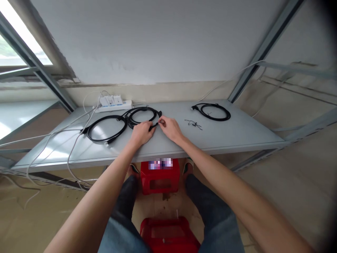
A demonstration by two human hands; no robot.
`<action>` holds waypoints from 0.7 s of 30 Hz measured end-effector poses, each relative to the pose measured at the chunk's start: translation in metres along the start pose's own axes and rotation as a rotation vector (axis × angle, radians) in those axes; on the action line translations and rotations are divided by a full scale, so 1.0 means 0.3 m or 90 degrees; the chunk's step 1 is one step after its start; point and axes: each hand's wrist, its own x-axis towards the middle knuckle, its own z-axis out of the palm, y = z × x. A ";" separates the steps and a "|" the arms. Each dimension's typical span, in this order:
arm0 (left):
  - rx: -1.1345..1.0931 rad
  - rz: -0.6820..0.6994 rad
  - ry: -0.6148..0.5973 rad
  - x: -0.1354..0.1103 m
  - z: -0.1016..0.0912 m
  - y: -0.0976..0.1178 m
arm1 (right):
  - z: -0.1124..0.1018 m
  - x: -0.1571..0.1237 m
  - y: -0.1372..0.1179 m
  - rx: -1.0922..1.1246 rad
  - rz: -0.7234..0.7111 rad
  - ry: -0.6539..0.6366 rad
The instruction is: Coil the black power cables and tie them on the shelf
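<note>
At the front of the shelf, my left hand (pixel 143 131) is closed on a black cable (pixel 153 125), close to a short thick part of it. My right hand (pixel 170 127) pinches what looks like a thin black twist tie at that part's right end; the fingertips hide most of it. Just behind my hands lies a coiled black cable (pixel 143 108). To the left, another coiled cable (pixel 106 139) with plug ends rests flat. Several loose black twist ties (pixel 194 124) lie to the right of my right hand. Farther right is a coiled cable (pixel 216 119) with a small tie on it.
A white power strip (pixel 116 106) with adapters stands at the back left, and white cords (pixel 75 140) hang over the front edge. Metal shelf posts (pixel 252 66) rise at both sides. Red stools (pixel 160 181) stand below, between and before my legs.
</note>
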 end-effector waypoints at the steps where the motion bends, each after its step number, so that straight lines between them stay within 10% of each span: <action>1: 0.000 0.001 0.000 0.000 0.001 0.000 | 0.001 -0.003 -0.005 -0.030 0.002 0.003; 21: 0.003 -0.002 0.008 0.001 0.006 0.000 | 0.035 0.036 0.058 0.138 0.089 -0.040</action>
